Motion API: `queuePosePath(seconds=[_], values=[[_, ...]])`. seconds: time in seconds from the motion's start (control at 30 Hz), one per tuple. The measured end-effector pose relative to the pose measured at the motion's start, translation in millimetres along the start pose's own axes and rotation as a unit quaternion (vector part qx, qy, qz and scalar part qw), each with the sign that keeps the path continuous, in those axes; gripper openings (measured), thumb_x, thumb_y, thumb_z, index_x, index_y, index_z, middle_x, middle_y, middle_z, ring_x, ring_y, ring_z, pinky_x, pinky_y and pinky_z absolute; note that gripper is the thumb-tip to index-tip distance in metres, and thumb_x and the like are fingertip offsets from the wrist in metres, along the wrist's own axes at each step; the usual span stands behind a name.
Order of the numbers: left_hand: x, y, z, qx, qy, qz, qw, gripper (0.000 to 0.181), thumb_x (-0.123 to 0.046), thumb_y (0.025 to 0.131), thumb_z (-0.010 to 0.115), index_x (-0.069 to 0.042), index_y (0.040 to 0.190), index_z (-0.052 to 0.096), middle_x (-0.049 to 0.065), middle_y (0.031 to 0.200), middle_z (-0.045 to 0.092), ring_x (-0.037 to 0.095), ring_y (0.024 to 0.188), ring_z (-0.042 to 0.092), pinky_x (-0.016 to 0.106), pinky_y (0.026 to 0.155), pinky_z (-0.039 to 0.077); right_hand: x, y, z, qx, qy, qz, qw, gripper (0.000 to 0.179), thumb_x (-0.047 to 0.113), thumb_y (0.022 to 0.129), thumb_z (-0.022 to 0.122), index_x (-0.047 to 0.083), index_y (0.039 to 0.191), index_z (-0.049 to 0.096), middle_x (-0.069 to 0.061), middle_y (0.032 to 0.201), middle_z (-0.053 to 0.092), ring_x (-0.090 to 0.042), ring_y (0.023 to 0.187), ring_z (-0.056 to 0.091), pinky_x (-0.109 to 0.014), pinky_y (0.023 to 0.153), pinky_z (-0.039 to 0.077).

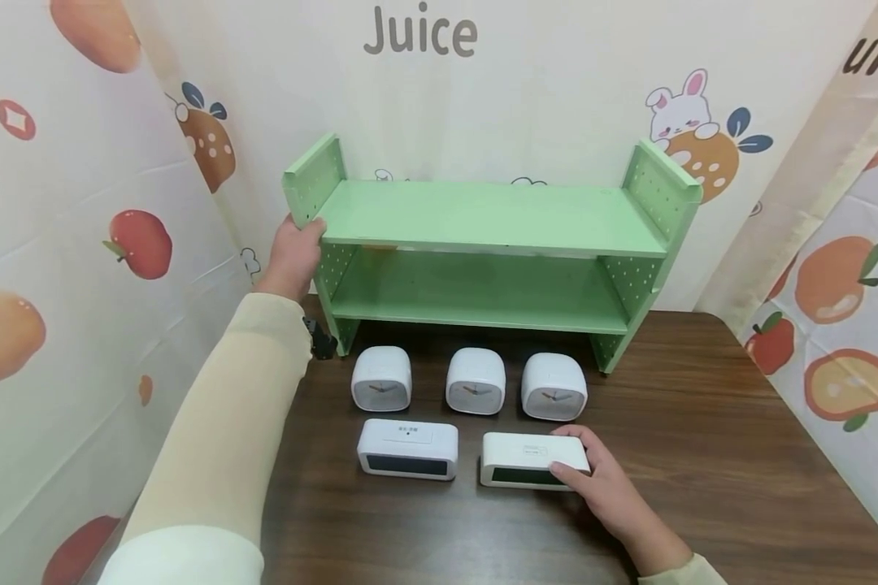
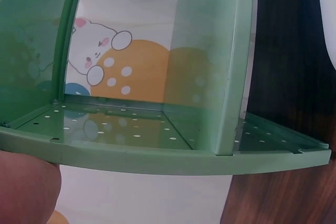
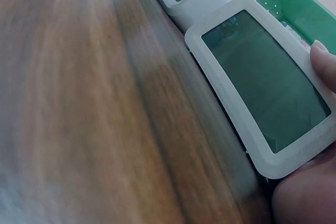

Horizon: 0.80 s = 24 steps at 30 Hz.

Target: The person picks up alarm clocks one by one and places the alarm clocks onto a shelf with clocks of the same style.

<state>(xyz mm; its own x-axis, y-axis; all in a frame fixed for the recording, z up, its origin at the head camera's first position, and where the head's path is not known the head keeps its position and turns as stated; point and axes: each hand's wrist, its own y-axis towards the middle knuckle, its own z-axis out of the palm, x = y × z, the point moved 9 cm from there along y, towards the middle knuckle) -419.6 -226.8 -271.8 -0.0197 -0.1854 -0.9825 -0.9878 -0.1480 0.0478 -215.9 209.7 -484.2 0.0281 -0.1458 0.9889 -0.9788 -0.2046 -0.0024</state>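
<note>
My left hand (image 1: 293,256) grips the left side panel of a green two-tier shelf (image 1: 475,215), thumb near the upper board. The left wrist view shows part of that hand (image 2: 26,187) by the panel's edge (image 2: 131,160). My right hand (image 1: 606,491) holds the right end of a white rectangular digital clock (image 1: 508,447) between thumb and fingers. Its dark, blank display (image 3: 262,77) faces the right wrist camera, and the clock sits on or just above the table; I cannot tell which. A similar digital clock (image 1: 410,443) lies to its left.
Three small white analog clocks, left (image 1: 382,366), middle (image 1: 475,370) and right (image 1: 554,374), stand in a row before the shelf. The brown wooden table (image 1: 739,455) extends to the right. Fruit-printed curtains (image 1: 483,106) hang behind and at both sides.
</note>
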Motion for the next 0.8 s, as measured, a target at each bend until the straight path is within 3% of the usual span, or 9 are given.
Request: queuePosePath(seconds=[0.8], values=[[-1.2, -0.3, -0.1, -0.003, 0.003, 0.002, 1.0000, 0.054, -0.038, 0.110, 0.039, -0.031, 0.163, 0.027, -0.003, 0.162, 0.037, 0.019, 0.145, 0.036, 0.050, 0.122, 0.024, 10.3, -1.0, -0.9, -0.036, 0.014, 0.014, 0.9992, 0.039, 0.004, 0.100, 0.066, -0.006, 0.133, 0.047, -0.014, 0.122, 0.058, -0.014, 0.103, 0.059, -0.023, 0.085, 0.049]])
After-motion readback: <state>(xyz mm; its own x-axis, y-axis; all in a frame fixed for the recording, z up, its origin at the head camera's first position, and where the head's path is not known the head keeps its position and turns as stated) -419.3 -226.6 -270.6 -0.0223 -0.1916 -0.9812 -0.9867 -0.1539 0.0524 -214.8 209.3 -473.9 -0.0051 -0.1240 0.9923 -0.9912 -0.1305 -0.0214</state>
